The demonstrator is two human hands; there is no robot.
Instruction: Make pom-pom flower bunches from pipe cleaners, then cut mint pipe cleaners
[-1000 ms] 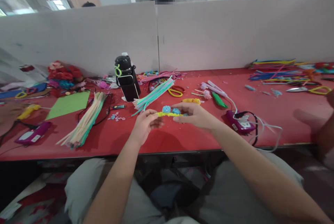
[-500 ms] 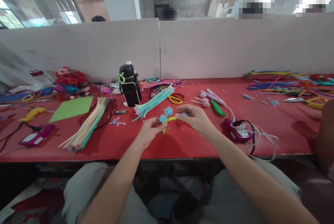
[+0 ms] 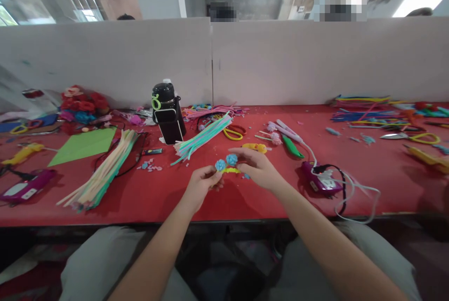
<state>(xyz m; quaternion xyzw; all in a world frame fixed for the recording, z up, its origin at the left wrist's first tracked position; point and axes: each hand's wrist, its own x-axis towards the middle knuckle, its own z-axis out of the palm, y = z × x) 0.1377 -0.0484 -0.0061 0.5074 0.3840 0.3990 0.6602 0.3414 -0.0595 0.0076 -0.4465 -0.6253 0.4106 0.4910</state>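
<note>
Between my hands is a short yellow fuzzy strip, like pipe cleaner, with two fluffy blue flowers above it. My left hand is closed, pinching the strip's left end by the left-hand flower. Curved around the right end is my right hand, its fingertips beside the other flower and its thumb near the strip. The exact contact there is partly hidden. Just behind my right hand lies a yellow object with a pale tip, partly covered.
A black bottle stands behind bundled pipe cleaners. More lie at left. Yellow-handled scissors, a green tool, a lilac hair-iron-like tool and a purple power box with loose cords lie around. A partition borders the table.
The two blue flowers and yellow strip have shifted slightly right and down, and the strip lies more level. The yellow object behind my right hand now shows. A person's arm at the right edge has withdrawn.
</note>
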